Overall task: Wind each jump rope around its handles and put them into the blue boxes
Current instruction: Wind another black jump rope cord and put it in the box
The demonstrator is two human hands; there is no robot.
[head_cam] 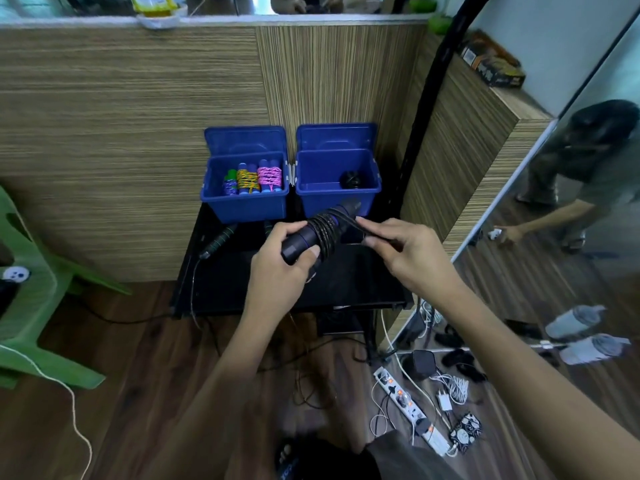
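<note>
Below, black table (pixel 346 285) on wood floor (pixel 145 393); mirror (pixel 571 237) perhaps.

I see two blue boxes (pixel 244 206): pink (pixel 269 176), yellow (pixel 247 180) and purple ropes (pixel 230 186) inside one. The handles (pixel 313 233) are black with blue rings, black cord wound round.

A black jump rope (pixel 323 230) with blue-ringed handles is partly wound, its coils tight around the paired handles, held tilted above the surface. The left blue box (pixel 244 202) holds three wound ropes: purple-green, yellow and pink. The right blue box (pixel 337 197) holds one black bundle (pixel 350 180). Another rope's green-banded handle (pixel 219 237) lies on the surface.
</note>
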